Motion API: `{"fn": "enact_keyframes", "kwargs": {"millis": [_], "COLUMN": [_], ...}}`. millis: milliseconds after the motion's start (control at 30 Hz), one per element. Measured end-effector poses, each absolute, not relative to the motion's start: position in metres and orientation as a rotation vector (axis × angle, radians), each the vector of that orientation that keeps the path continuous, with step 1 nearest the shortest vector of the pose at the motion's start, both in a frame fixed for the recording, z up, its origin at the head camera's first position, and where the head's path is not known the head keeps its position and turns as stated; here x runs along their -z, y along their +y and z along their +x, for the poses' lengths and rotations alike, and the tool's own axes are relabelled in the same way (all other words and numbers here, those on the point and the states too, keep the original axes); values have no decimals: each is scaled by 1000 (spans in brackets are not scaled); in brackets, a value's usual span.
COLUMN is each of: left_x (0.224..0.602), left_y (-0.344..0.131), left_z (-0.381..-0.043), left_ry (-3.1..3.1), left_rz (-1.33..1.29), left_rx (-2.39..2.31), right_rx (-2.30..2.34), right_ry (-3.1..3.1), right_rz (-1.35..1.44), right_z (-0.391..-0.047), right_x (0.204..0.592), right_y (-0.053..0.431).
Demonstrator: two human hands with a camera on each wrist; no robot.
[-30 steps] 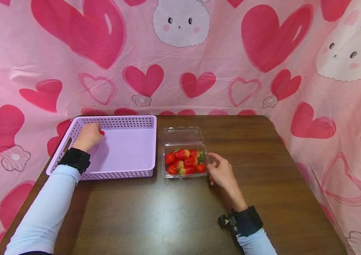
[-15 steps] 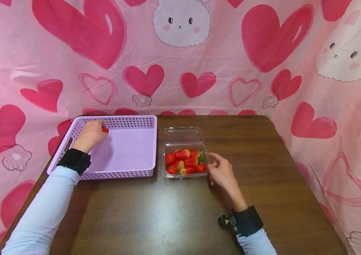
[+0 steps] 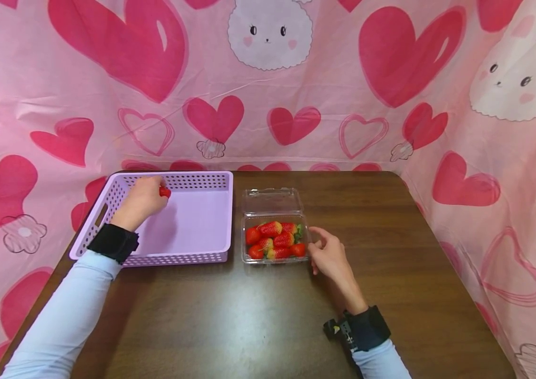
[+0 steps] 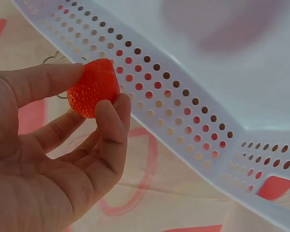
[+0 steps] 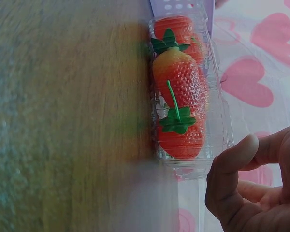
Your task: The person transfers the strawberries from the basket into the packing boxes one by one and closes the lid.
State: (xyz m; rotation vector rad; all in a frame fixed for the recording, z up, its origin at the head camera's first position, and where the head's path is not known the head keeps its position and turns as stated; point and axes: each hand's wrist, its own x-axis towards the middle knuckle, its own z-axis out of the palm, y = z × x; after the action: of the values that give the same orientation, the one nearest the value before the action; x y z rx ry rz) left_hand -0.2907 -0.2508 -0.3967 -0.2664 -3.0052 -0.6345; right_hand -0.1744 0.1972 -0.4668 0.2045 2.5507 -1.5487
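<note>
My left hand (image 3: 142, 200) is over the left part of a lilac perforated basket (image 3: 228, 221). Thumb and fingertips pinch a red strawberry (image 4: 94, 89), which hangs above the basket floor; most of it is hidden by the hand in the head view. Several more strawberries (image 3: 283, 240), some with green leaves, fill a clear plastic clamshell box (image 5: 217, 96) to the right of the basket. At that box's right side rests my right hand (image 3: 329, 255), its bent fingers right at the rim and no strawberry among them.
The box's clear lid (image 3: 271, 201) stands folded back toward the far edge of the brown wooden table (image 3: 230, 310). A pink cloth (image 3: 258, 84) printed with hearts and rabbits hangs behind and beside the table. The basket reaches the table's far left corner.
My left hand has moved to the right and slightly away over the basket, carrying the strawberry. The right hand and the clamshell box stay where they were.
</note>
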Motion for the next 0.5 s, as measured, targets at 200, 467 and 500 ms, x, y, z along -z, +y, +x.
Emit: {"fn": "enact_keyframes", "kwargs": {"millis": [200,467,500], "left_x": [393,391,390], "left_y": [-246,-237,-236], "left_z": [-286,-278,-277], "left_ry": [-3022,-3013,-3014], "left_rz": [-313,-362,-357], "left_rx": [587,580,577], "right_rx": [1546,1540,1541], "right_ry": [2547,2550,2551], "right_rz": [209,197,197], "right_z": [-175,-175,-175], "right_x": [467,466,466], "right_y": [198,198,198]}}
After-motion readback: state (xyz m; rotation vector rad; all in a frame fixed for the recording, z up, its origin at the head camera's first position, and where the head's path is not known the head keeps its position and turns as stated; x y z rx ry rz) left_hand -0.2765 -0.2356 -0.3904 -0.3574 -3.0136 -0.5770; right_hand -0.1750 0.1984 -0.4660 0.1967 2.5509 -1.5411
